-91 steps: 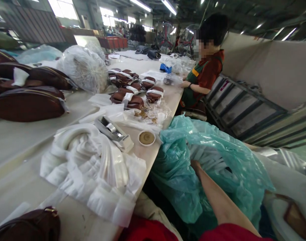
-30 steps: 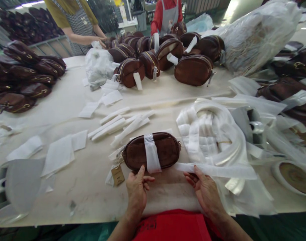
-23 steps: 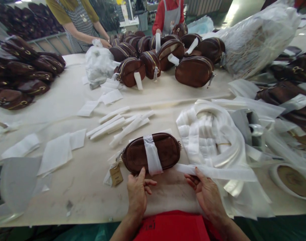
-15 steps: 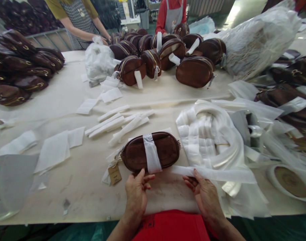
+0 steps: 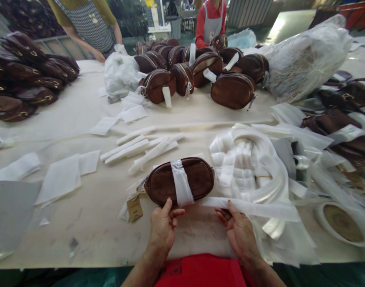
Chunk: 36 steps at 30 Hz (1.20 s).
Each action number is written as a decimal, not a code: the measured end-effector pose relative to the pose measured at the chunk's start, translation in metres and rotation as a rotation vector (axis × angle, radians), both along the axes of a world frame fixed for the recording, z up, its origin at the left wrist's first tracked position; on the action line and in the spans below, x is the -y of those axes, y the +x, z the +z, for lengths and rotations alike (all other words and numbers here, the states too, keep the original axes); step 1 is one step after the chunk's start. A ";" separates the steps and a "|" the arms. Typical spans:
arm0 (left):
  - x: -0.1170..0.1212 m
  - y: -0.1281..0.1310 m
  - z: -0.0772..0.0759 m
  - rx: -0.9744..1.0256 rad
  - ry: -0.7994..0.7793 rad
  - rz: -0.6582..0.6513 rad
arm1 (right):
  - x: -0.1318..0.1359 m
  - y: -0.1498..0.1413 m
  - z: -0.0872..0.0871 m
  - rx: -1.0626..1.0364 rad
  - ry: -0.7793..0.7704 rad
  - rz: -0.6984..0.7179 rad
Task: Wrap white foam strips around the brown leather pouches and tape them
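A small dark brown oval bag [image 5: 152,185] lies in front of me, with a translucent white wrap [image 5: 181,185] around its middle and a brown cardboard tag [image 5: 135,209] at its left end. My left hand [image 5: 163,225] is at the bag's lower edge, fingers apart and thumb up against or very near it. From beside the wrap, a long white foam strip [image 5: 266,209] runs to the right along the table. My right hand [image 5: 239,227] pinches this strip between thumb and curled fingers. Where the strip's left end stops is hard to make out by the bag.
Coiled white strips [image 5: 236,159] lie right of the bag, near a tape roll [image 5: 344,223]. Rolled foam pieces [image 5: 128,150] and flat sheets [image 5: 61,177] are left. Brown bags [image 5: 233,89] stand across the table; more are piled left [image 5: 26,75]. Two people [image 5: 89,28] work opposite.
The view has shifted slightly. The far left person's hands have moved away from the white plastic bag. My hands and the brown bag stay nearly where they were.
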<state>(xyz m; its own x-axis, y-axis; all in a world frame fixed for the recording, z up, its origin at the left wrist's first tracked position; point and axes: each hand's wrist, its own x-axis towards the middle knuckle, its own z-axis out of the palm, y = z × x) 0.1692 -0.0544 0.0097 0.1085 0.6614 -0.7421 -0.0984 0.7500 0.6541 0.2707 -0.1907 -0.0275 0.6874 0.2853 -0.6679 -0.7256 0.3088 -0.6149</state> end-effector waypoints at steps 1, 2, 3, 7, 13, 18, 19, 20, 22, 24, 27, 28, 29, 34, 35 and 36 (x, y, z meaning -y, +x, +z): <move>0.002 0.000 -0.002 0.001 0.027 -0.013 | -0.001 -0.001 0.000 -0.007 0.004 -0.001; 0.003 -0.001 -0.005 0.003 0.057 -0.028 | -0.003 -0.002 0.000 -0.018 0.006 0.001; 0.005 -0.002 -0.007 0.005 0.090 -0.043 | -0.005 -0.002 0.000 -0.031 0.007 0.003; 0.010 -0.003 -0.018 0.006 0.171 -0.059 | -0.014 -0.005 0.003 -0.093 0.011 0.039; 0.010 -0.001 -0.017 -0.023 0.158 -0.068 | -0.031 -0.012 0.005 -0.122 -0.002 0.199; 0.007 -0.002 -0.017 -0.010 0.168 -0.090 | -0.036 -0.012 0.001 -0.125 0.015 0.089; 0.007 -0.002 -0.018 -0.009 0.170 -0.093 | -0.036 -0.011 0.000 -0.133 0.016 0.072; 0.007 -0.003 -0.019 -0.009 0.170 -0.095 | -0.036 -0.011 0.000 -0.139 0.017 0.057; 0.007 -0.004 -0.021 -0.009 0.171 -0.092 | -0.037 -0.011 -0.001 -0.144 0.023 0.039; 0.007 -0.006 -0.023 -0.006 0.172 -0.099 | -0.039 -0.012 -0.002 -0.134 0.035 0.046; 0.006 -0.008 -0.026 -0.006 0.170 -0.126 | -0.043 -0.017 -0.004 -0.091 0.043 0.072; 0.006 -0.009 -0.026 -0.006 0.171 -0.130 | -0.044 -0.019 -0.004 -0.077 0.045 0.078; 0.006 -0.009 -0.026 -0.007 0.172 -0.130 | -0.046 -0.020 -0.005 -0.065 0.045 0.082; 0.005 -0.008 -0.026 -0.001 0.167 -0.131 | -0.051 -0.029 -0.007 -0.007 -0.019 0.150; 0.005 -0.008 -0.025 0.000 0.165 -0.129 | -0.051 -0.031 -0.008 0.008 -0.055 0.173; 0.005 -0.008 -0.025 -0.002 0.163 -0.130 | -0.051 -0.031 -0.009 0.022 -0.090 0.198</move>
